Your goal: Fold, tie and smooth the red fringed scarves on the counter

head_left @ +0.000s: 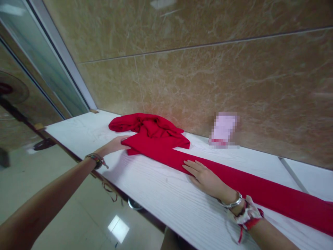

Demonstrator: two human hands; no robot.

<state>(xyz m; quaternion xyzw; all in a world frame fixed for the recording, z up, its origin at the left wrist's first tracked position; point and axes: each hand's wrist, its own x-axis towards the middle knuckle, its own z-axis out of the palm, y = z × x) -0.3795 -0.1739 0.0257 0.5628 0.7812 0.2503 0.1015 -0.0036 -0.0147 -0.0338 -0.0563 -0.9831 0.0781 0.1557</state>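
Observation:
A long strip of red cloth [249, 182] lies flat along the white table [156, 187] and runs off toward the right. Its left end meets a bunched heap of the same red fabric [145, 123], piled in loose folds against the wall side. My left hand [117, 145] grips the left corner of the cloth, its fingertips partly hidden at the fabric. My right hand [205, 177] rests palm down near the strip's front edge, fingers stretched out and pressing lightly on it.
Behind the table rises a brown marbled wall [234, 80]. A blurred-out pink item [224, 128] stands against it. The table's front edge drops to a tiled floor [85, 208]. At the far left are a fan [13, 86] and a glass panel [49, 59].

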